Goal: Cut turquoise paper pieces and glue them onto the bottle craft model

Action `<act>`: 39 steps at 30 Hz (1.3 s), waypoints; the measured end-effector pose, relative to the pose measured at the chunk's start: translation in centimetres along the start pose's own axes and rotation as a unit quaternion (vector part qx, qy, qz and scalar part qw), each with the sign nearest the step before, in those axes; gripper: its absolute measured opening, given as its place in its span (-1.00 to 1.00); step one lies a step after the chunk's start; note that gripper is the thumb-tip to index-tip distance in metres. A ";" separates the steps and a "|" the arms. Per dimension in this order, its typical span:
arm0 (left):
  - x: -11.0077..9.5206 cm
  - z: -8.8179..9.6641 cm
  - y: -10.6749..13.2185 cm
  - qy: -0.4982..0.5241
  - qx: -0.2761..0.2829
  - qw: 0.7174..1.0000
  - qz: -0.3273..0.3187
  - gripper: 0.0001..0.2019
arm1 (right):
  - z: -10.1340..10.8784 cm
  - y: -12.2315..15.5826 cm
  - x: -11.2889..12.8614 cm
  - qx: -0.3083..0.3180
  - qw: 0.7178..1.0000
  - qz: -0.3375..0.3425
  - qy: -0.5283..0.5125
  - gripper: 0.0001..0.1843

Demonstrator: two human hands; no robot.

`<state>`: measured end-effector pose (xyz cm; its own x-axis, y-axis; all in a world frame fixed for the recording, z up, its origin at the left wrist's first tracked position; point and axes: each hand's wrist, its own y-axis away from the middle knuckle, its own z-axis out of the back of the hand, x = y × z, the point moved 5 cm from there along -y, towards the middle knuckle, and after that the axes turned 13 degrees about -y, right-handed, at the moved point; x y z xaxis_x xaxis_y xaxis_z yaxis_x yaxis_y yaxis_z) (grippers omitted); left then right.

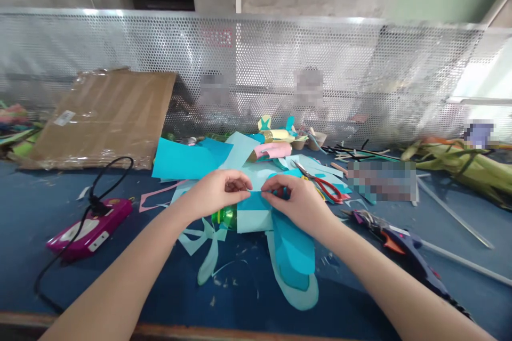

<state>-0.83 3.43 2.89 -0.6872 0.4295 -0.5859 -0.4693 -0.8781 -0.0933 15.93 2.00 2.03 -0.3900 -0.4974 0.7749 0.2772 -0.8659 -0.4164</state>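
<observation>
A green plastic bottle (pixel 226 217) lies on its side on the table, wrapped in pale blue paper (pixel 254 222). Around the wrap runs a brighter blue paper strip (pixel 253 202). With thumb and fingers pinched together, my left hand (pixel 228 190) is at the strip's upper left edge. My right hand (pixel 288 198) pinches the same edge a little to the right, its fingertips close to the left ones. Below the right hand, blue paper wing shapes (pixel 294 248) extend toward me, with a rounded pale blue piece (pixel 306 298) under them.
Red-handled scissors (pixel 326 187) lie on paper scraps at the right, near a glue gun (pixel 412 248). To the left are a purple power strip (pixel 94 229) with a black cord and a cardboard sheet (pixel 108 117). Blue paper sheets (pixel 188 160) and a pink paper roll (pixel 274 151) lie behind the hands.
</observation>
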 end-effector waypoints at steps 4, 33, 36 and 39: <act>0.5 0.0 -0.1 -0.027 -0.001 0.999 0.020 -0.77 | -0.3 0.0 0.3 -0.005 0.999 0.019 0.042 -0.94; -1.1 0.0 1.5 -0.070 0.120 0.990 -0.016 -0.45 | -0.3 1.3 1.4 0.039 0.990 0.094 0.094 -0.87; -1.5 -0.3 1.8 -0.096 0.131 0.986 -0.034 -0.43 | -0.2 1.6 1.6 0.055 0.988 0.105 0.097 -0.88; -1.8 -0.5 2.0 -0.119 0.139 0.982 -0.045 -0.41 | -0.3 1.9 1.8 0.066 0.985 0.121 0.100 -0.90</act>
<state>-0.28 0.82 3.39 -0.7304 0.5690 -0.3777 -0.6447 -0.7569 0.1064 15.54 -0.53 2.51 -0.4593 -0.7010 0.5456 0.4902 -0.7122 -0.5024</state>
